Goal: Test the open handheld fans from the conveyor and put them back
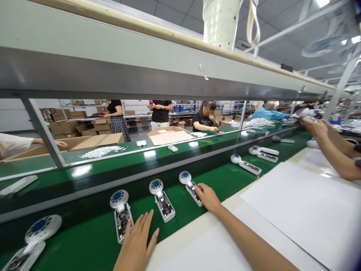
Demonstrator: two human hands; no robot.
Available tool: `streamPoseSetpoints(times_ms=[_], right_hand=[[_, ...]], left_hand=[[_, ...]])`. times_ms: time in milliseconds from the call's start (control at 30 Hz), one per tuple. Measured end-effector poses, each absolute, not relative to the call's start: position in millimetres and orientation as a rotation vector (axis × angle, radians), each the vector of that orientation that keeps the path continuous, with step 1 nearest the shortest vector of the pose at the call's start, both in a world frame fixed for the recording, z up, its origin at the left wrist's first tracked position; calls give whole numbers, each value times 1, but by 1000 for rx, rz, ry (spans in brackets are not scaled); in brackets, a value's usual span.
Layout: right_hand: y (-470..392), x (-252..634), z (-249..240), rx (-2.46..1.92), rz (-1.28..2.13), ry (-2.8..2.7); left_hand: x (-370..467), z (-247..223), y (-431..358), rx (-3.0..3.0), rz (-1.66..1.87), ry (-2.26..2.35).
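White plastic devices lie on the green conveyor belt [93, 226], each with a round head bearing a blue disc and an open body baring a black circuit board. My right hand [210, 197] has its fingers curled over the body edge of one device [192, 190]. With fingers outstretched, my left hand [137, 241] lies at the belt's near edge, its fingertips by the lower body of another device [122, 214]. Between my hands is a third device [163, 201], which neither hand holds. At the lower left lies one more device [35, 237], partly cut off by the frame.
White sheets [304, 210] cover the near ledge. Farther right on the belt are more devices [249, 165]. A co-worker's hands [316, 130] work at the right. Behind a metal divider [141, 175], a second belt carries small white parts [101, 151]. An overhead shelf [126, 60] spans the view.
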State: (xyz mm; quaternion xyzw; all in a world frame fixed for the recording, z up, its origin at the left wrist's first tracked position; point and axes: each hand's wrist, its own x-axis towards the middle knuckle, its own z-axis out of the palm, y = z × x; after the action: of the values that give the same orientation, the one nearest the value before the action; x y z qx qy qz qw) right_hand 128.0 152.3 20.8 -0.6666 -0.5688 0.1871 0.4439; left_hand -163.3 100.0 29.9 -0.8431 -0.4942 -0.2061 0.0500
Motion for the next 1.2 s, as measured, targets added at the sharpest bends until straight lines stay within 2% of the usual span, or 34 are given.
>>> streamPoseSetpoints(times_ms=[267,567,767,1000,1200], right_hand=[[146,98,22,-1563,766,-1306],[133,75,30,-1029,1376,-931],[119,65,35,-799,1637,-852],[111,52,42,-819,1717,-874],[110,54,43,-826,1706,-884]], left_hand=[[-163,38,101,-2713,-456,-1764],[-165,16,110,-2598,-785,-1996],[-166,30,106,-2720,-695,-2056],[-166,36,102,-2820,-641,-1611],[-164,39,101,-2788,-618,-1747]])
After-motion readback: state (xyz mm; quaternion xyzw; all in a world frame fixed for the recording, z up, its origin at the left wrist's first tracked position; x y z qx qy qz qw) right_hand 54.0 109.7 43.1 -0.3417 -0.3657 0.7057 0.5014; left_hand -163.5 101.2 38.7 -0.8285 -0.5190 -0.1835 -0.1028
